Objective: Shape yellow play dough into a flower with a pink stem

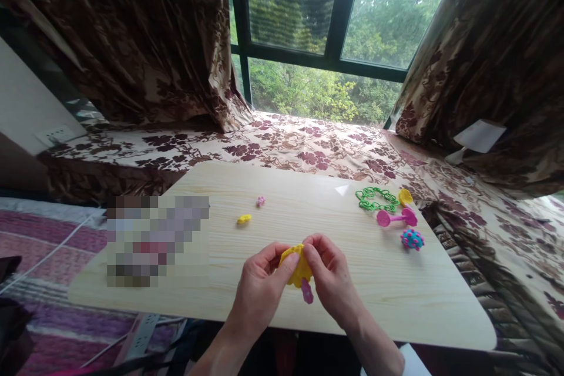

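Both of my hands pinch a flat yellow piece with a scalloped edge (300,275) above the near side of the table. My left hand (261,282) grips its left side, the thumb lying across the front. On the upper right edge, the fingers and thumb of my right hand (331,276) are closed. A small pinkish-purple piece (307,292) hangs just below the yellow one; whether the two are joined I cannot tell. Farther off on the tabletop lie a small yellow piece (244,219) and a small pink piece (261,201).
On the table's (352,311) right side are a green ring of loops (376,199), a yellow flower-like piece (405,197), a pink dumbbell-shaped piece (396,218) and a blue ball with pink knobs (412,239). A pixelated patch hides the left side. A white lamp (479,135) stands beyond.
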Demonstrator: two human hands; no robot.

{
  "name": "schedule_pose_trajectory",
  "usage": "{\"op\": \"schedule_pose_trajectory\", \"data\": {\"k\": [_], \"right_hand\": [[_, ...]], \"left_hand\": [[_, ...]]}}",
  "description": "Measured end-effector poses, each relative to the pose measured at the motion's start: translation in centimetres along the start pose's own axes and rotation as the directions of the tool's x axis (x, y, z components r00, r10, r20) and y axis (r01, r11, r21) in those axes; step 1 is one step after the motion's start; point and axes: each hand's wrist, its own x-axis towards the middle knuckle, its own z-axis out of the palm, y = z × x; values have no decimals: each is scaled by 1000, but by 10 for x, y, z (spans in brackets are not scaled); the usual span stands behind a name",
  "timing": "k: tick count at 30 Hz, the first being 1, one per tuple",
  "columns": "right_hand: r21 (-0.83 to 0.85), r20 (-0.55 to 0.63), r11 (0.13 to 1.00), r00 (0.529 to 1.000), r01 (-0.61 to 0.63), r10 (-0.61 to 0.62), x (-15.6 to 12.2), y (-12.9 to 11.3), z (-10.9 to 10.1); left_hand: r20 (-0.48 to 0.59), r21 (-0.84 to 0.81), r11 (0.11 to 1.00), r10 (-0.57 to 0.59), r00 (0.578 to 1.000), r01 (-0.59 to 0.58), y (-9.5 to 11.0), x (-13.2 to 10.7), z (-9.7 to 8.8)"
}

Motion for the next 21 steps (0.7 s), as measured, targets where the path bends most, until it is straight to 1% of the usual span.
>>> {"op": "schedule_pose_trajectory", "data": {"k": [2, 4, 6, 9, 11, 14, 17, 21], "right_hand": [[11, -43, 1000, 999, 10, -9, 0, 4, 2], [-20, -34, 1000, 999, 2, -2, 1, 5, 2], [-92, -44, 996, 999, 16, -20, 2, 2, -1], [-182, -107, 981, 991, 65, -86, -1, -3, -7], [-181, -90, 982, 993, 57, -75, -4, -4, -11], [-146, -33, 989, 999, 34, -39, -8, -3, -13], [-190, -35, 980, 997, 57, -65, -9, -3, -15], [-312, -12, 947, 996, 81, -89, -10, -7, -17]], "left_hand": [[14, -27, 999, -37, 999, 38, 1, 2, -1], [4, -49, 996, -78, 997, 78, -1, 4, -3], [-31, -57, 995, -89, 996, 87, -4, 6, -5], [-105, -112, 991, -88, 991, 76, -10, 8, -7], [-119, -216, 972, -125, 985, 98, -13, 8, -8], [-88, -335, 932, -176, 980, 138, -13, 6, -8], [-53, -310, 938, -182, 982, 157, -10, 4, -7], [-59, -176, 976, -143, 988, 131, -5, 0, -5]]}}
